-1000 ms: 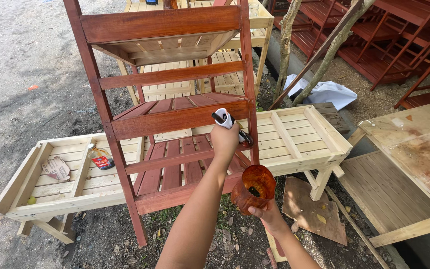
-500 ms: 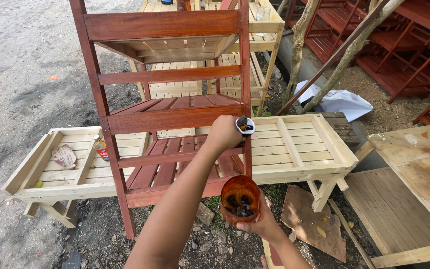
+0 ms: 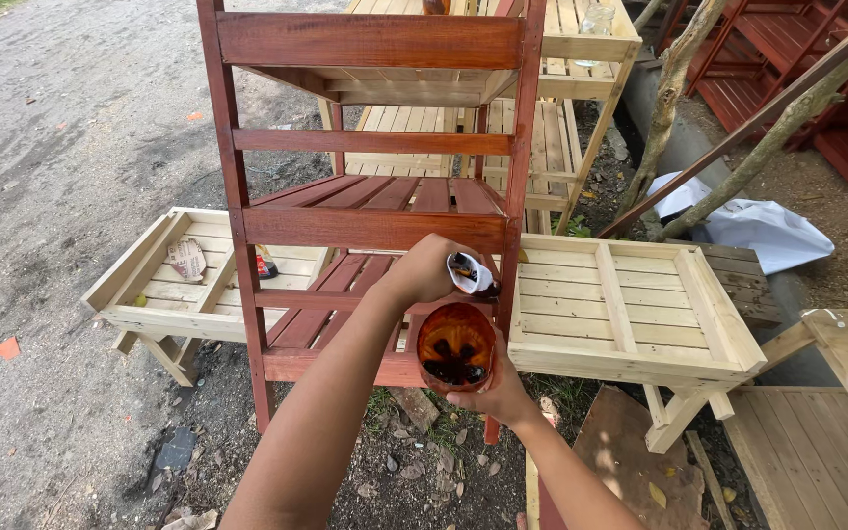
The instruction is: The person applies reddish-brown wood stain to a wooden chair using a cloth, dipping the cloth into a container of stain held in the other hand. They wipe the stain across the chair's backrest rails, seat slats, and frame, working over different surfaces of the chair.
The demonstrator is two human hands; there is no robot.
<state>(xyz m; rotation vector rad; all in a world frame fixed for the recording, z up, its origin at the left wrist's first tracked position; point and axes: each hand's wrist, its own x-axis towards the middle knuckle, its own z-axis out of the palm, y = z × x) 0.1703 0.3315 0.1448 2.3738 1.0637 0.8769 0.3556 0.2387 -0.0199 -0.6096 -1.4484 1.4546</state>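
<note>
Head view: right hand point(image 3: 503, 397) fingers grip a cup of red-brown stain point(image 3: 455, 345) just below the left hand point(image 3: 429, 270), whose fingers close on a white cloth point(image 3: 471, 275) against the red-stained shelf rack point(image 3: 370, 226).

A long unpainted slatted rack point(image 3: 630, 324) lies across the dirt ground point(image 3: 61, 147). Near its left end sit a crumpled scrap of paper point(image 3: 186, 259) and a small red and black object point(image 3: 266, 265). More bare wooden frames point(image 3: 561, 118) stand behind. To the right, a white sheet point(image 3: 758, 228) lies under leaning branches point(image 3: 738, 137), with red-stained furniture point(image 3: 836, 88) at the far right corner.
</note>
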